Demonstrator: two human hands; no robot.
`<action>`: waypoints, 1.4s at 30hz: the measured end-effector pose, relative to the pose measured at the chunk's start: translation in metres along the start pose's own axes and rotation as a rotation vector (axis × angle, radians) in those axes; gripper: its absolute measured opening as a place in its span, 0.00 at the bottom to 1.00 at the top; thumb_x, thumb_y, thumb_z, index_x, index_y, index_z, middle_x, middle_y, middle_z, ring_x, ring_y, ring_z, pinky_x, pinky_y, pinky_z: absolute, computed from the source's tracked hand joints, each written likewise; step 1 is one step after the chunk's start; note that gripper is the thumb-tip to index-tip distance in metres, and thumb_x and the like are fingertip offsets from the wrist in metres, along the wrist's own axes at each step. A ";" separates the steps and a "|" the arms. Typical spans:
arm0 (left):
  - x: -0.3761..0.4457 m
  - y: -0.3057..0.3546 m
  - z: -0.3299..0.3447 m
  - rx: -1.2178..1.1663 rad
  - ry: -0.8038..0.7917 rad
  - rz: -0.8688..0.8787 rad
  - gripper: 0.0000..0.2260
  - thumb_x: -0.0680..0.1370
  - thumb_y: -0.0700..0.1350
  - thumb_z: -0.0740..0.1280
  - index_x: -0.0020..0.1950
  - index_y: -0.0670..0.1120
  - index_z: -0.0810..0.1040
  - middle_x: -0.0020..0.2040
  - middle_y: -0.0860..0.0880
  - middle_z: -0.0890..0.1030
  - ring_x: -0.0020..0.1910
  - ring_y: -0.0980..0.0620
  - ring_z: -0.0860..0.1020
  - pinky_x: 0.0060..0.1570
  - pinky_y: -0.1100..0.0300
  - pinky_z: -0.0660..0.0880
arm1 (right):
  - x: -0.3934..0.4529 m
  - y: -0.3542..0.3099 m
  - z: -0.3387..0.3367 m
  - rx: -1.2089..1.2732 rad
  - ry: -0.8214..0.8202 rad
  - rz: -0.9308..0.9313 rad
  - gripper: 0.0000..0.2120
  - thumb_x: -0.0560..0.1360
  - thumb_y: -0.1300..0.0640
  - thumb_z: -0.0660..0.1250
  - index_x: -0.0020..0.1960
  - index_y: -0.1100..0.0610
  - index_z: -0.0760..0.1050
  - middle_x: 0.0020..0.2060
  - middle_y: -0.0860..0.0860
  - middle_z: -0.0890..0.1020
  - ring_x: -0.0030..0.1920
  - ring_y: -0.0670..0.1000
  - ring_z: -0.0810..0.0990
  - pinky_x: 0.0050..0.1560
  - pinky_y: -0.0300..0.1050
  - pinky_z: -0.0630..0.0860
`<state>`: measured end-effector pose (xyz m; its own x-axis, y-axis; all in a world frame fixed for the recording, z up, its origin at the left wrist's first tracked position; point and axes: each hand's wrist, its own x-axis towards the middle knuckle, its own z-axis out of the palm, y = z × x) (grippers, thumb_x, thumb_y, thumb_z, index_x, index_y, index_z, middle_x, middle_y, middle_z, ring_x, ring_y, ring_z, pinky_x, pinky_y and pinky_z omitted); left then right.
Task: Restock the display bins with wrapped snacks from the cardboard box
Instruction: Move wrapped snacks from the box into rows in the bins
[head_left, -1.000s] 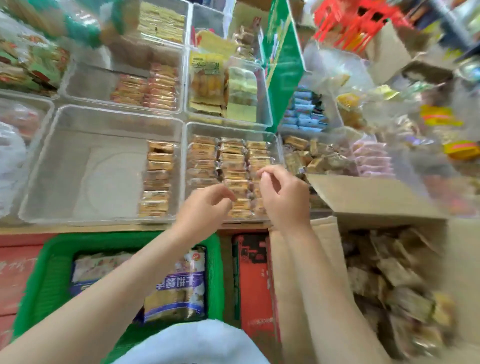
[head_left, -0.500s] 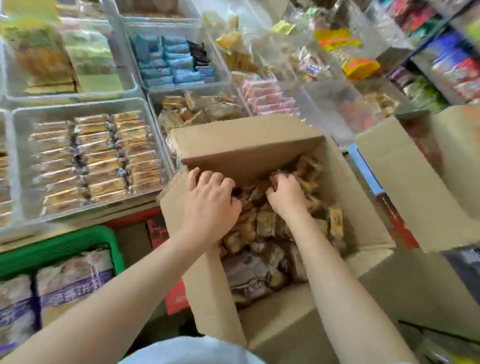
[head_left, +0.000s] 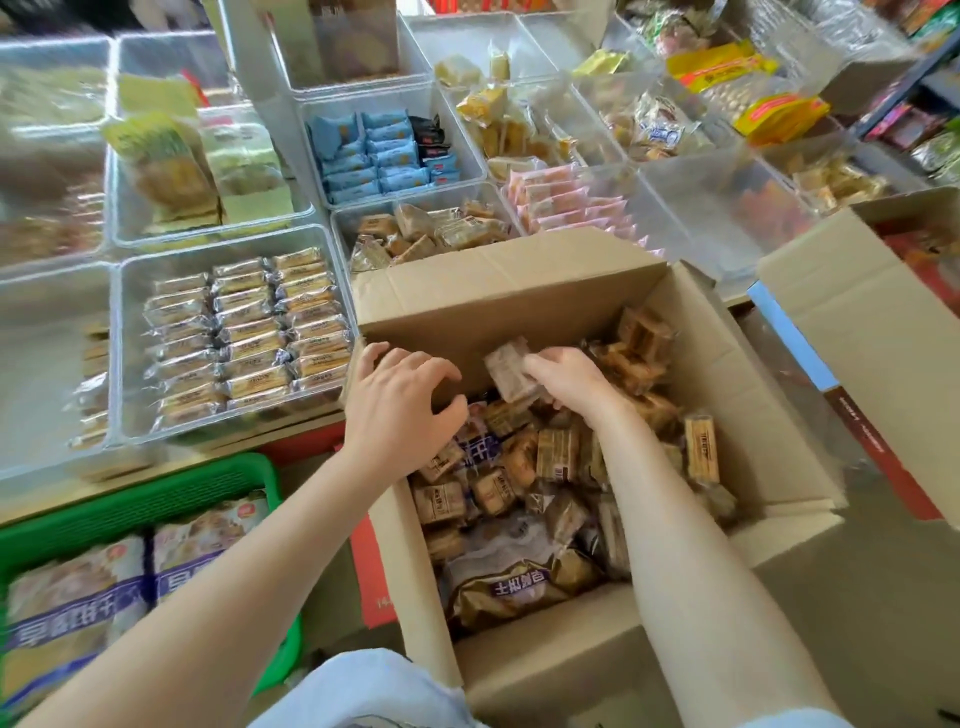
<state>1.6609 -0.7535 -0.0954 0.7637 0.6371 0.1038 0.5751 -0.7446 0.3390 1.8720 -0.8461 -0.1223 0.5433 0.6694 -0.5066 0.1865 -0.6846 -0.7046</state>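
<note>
A person reaches with both hands into an open cardboard box (head_left: 519, 291) of wrapped snacks (head_left: 556, 454), seen from a head-worn camera. The right hand (head_left: 569, 379) pinches one brown-wrapped snack (head_left: 511, 374) between thumb and fingers (head_left: 540, 366) and holds it above the heap, near the box's far wall. The left hand (head_left: 400, 410) hangs over the box's left wall, fingers spread and loosely curled down toward the packets; whether the tips grip one cannot be told. The box is filled with a loose jumble of small tan and brown packets, with a larger printed bag (head_left: 519, 584) lying at the near side.

Clear plastic display bins cover the table beyond and to the left. The bin (head_left: 130, 364) just left of the box holds three neat rows of gold-wrapped bars (head_left: 254, 332). Behind the box's far flap, another bin (head_left: 343, 223) holds brown packets (head_left: 431, 231) like those in the box, lying in disorder. Farther back, blue packets (head_left: 379, 150) fill one bin and pink packets (head_left: 566, 200) another. A green basket (head_left: 156, 493) with large snack bags (head_left: 104, 587) sits low at left. A second carton (head_left: 872, 322) stands open at right.
</note>
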 end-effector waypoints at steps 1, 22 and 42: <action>-0.001 0.001 -0.004 -0.035 -0.008 -0.007 0.24 0.75 0.66 0.59 0.66 0.55 0.76 0.63 0.53 0.80 0.65 0.49 0.75 0.73 0.50 0.56 | -0.013 -0.014 -0.002 0.114 -0.055 -0.057 0.11 0.78 0.48 0.62 0.43 0.54 0.74 0.39 0.50 0.76 0.43 0.51 0.75 0.40 0.45 0.69; -0.074 -0.220 -0.130 -2.019 -0.383 -0.655 0.27 0.80 0.63 0.53 0.57 0.44 0.81 0.45 0.40 0.80 0.31 0.47 0.74 0.31 0.60 0.72 | -0.089 -0.228 0.214 0.055 -0.224 -0.411 0.12 0.81 0.44 0.64 0.60 0.48 0.78 0.47 0.48 0.83 0.42 0.42 0.80 0.41 0.37 0.77; -0.125 -0.520 -0.083 -0.700 0.015 -1.086 0.10 0.82 0.46 0.61 0.53 0.44 0.80 0.49 0.46 0.81 0.46 0.47 0.76 0.43 0.56 0.68 | 0.068 -0.348 0.474 -0.537 -0.243 -0.436 0.14 0.77 0.53 0.72 0.61 0.49 0.74 0.53 0.48 0.79 0.53 0.49 0.78 0.54 0.45 0.76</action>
<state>1.2421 -0.4292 -0.2076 -0.0013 0.8523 -0.5230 0.6166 0.4125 0.6706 1.4565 -0.4257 -0.1469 0.1433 0.9155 -0.3759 0.7538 -0.3471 -0.5580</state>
